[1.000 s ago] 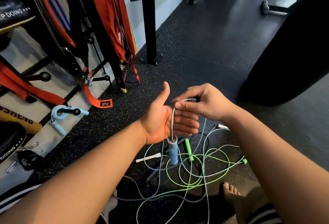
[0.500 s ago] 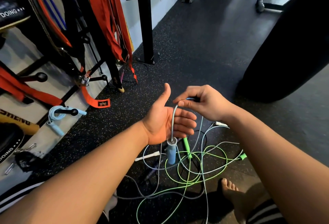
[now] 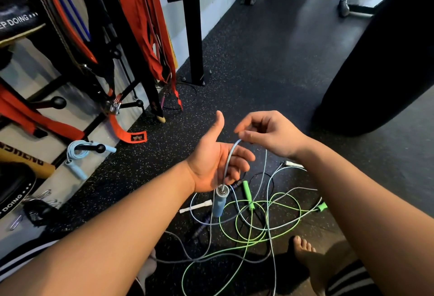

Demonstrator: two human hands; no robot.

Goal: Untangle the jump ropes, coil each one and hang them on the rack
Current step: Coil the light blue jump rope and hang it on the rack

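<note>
Head view: early stage. One light-blue rope [image 3: 77, 152] hangs coiled on a rack [image 3: 56, 103] peg. The rest is tangled on the floor [image 3: 258, 60], green rope [image 3: 258, 232] looped through pale ones. Right hand [image 3: 267, 135] pinches the grey-blue rope [image 3: 229, 161] above the left hand [image 3: 216, 164], which is flat-palmed, thumb up, gripping nothing. Blue handle [image 3: 219, 204] dangles below. Cord looks thin and springy.

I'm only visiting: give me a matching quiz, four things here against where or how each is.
Things: 1 blue handle; 2 green rope; 3 coiled rope; 4 left hand.
States: a hung on a rack peg; b palm open; c dangling on the cord the right hand pinches; d tangled on the floor.
Pairs: 1-c, 2-d, 3-a, 4-b.
</note>
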